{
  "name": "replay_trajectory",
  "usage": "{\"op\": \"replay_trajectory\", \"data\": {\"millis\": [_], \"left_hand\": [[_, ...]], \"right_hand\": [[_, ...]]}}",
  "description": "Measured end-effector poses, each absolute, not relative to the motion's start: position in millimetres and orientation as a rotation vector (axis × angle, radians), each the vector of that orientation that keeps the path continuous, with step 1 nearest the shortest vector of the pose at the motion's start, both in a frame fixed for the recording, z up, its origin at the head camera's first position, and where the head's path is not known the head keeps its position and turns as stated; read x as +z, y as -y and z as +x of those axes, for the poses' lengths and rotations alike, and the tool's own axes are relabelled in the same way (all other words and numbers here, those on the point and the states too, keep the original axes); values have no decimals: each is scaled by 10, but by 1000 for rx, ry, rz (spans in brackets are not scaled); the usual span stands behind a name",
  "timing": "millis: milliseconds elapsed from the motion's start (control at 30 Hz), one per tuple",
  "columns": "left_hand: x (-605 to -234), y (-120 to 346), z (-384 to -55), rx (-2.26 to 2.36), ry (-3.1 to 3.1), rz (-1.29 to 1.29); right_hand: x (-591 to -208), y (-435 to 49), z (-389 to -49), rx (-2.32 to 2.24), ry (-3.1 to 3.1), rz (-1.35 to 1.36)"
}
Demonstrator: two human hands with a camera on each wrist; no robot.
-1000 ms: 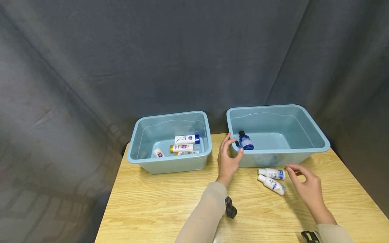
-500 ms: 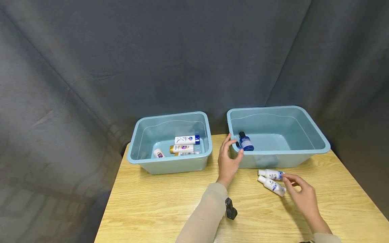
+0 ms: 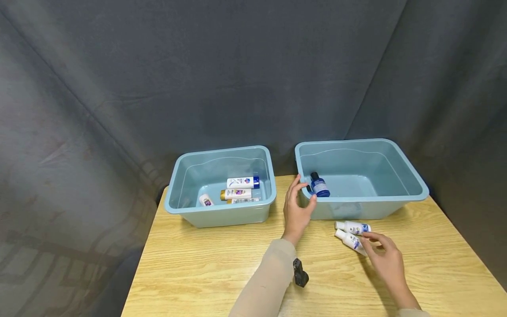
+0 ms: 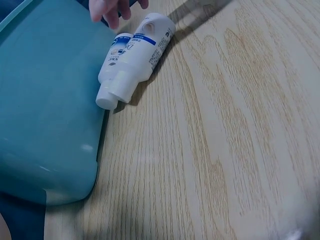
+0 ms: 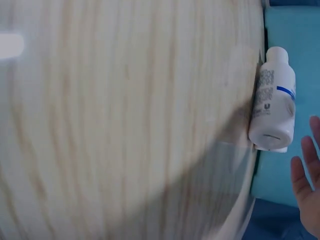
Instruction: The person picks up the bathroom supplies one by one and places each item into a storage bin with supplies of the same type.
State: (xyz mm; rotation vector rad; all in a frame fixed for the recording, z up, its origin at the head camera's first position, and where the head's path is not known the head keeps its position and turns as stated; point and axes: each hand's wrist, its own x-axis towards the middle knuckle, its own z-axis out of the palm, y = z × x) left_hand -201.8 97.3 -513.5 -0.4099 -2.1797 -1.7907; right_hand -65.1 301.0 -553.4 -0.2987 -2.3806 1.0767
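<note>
Two small white bottles with blue labels lie side by side on the table before the right bin (image 3: 364,211). The front bottle (image 3: 350,240) slants toward me, partly covered by my right fingers; the rear bottle (image 3: 352,227) lies closer to the bin. My right hand (image 3: 385,259) hovers with bent, parted fingers at their base ends, holding neither. In the right wrist view the fingers (image 5: 300,180) show apart from the white bottle (image 5: 275,105). My left hand (image 3: 296,213) rests at the bin's front left corner, thumb and fingers spread around it.
A blue bottle (image 3: 320,187) with a black cap lies inside the right bin, a second dark cap beside it. The left bin (image 3: 225,215) holds several white bottles, including one with a blue cap (image 3: 242,182). A dark curtain (image 3: 253,79) hangs behind the wooden table (image 3: 206,268).
My right hand has moved left and slightly toward me, from beside the rear bottle's base to over the front bottle's end. The left hand stays at the bin corner.
</note>
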Motion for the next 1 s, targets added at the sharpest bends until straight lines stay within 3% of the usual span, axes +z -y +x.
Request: {"op": "replay_trajectory", "data": {"millis": [300, 1000], "left_hand": [[-5128, -972, -2014, -1803, 2166, -420], [-5110, -955, -2011, -1851, 2151, -430]], "right_hand": [[-5539, -2928, -663, 1132, 2450, -476], [-5622, -2888, -694, 1173, 2618, -492]]}}
